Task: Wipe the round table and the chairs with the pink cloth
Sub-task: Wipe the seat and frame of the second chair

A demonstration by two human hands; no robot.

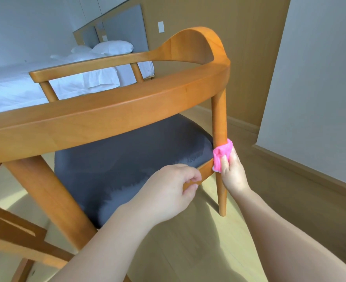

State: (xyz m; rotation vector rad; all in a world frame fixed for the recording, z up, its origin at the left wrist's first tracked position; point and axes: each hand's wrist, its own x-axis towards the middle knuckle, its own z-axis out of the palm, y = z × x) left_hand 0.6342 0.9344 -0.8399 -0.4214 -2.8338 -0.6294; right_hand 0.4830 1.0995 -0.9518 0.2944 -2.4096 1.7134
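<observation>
Head view, left to right: the left hand [169, 190] pinches the chair's [107, 110] seat rail beside the grey cushion, steadying it, while the right hand [232, 169] clamps the bunched pink cloth [221, 154] around the rear leg. Should that pinch slip, the chair might tip or skid and the cloth miss the leg.

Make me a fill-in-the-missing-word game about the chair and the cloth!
1. The right hand presses a cloth coloured ____ against the chair's leg.
2. The left hand holds the wooden rail under the ____ seat cushion.
3. Behind the chair stands a bed with ____ sheets.

Missing words: pink; grey; white
</observation>
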